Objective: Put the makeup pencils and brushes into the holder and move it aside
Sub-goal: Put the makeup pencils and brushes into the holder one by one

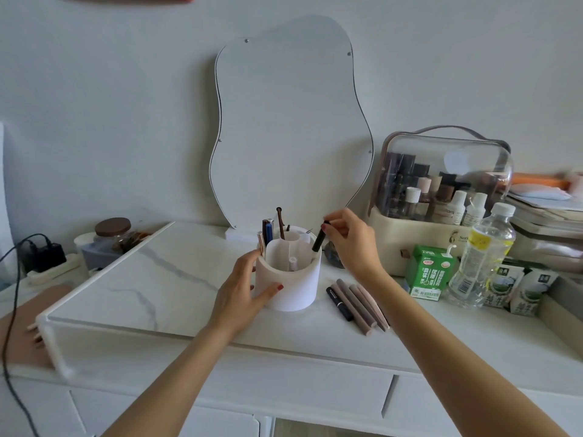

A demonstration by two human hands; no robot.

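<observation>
Nearest, several loose pencils [359,305] lie together on the table [176,272], just right of the white holder [288,287], waiting their turn. Her left hand [243,290] wraps thumb and fingers round the holder's side, likely steadying it. Slightly farther back, her right hand [351,241] pinches a black pencil [319,240] by its top, tip already inside the rim, tilted to drop in beside those standing at the back

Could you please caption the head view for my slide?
Left hand steadies the white holder while right hand lowers a black pencil in.
</observation>
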